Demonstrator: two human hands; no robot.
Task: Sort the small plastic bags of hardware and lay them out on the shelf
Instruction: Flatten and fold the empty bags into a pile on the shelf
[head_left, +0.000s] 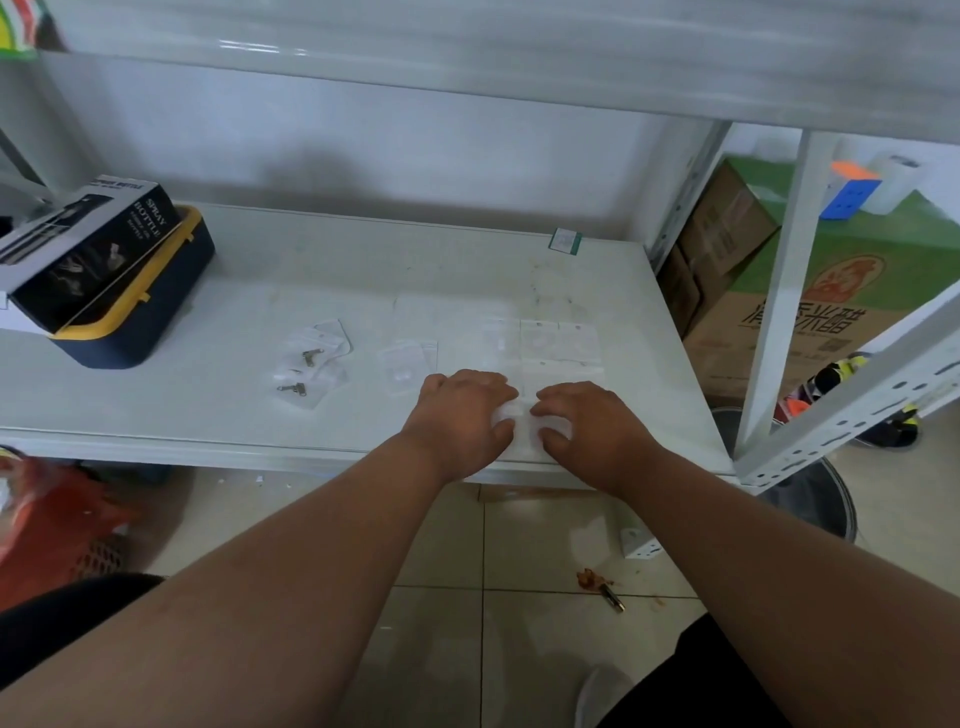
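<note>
1. At the far left of the shelf (218, 405) I see a black box (85, 254) lying tilted on a navy tray with a yellow rim (150, 322); its end reads "SPRAY BOTTLE", and the smaller print below is too blurred for me to read.
2. Right of that, mid-shelf, lies a loose cluster of small clear bags (311, 358), two of them showing little metal clips inside.
3. A further clear bag (408, 364) lies flat just left of my hands; I cannot tell what it holds.
4. My left hand (462, 415) rests palm-down near the front edge, fingers curled onto a small clear bag (527, 421) lying flat on the shelf.
5. My right hand (587, 423) mirrors it just beside, fingertips bent down on the same bag's right side. Whether either hand pinches or only presses it, I cannot tell.
6. Just beyond my hands, a tidy block of clear bags (543, 345) is laid out edge to edge.
7. At the far right corner of the shelf sits a small green-edged sticker (565, 241), its print unreadable.
8. Past the shelf post, a green and tan carton (852, 306) carries large Chinese characters, and a colour puzzle cube (852, 189) stands on it.
</note>
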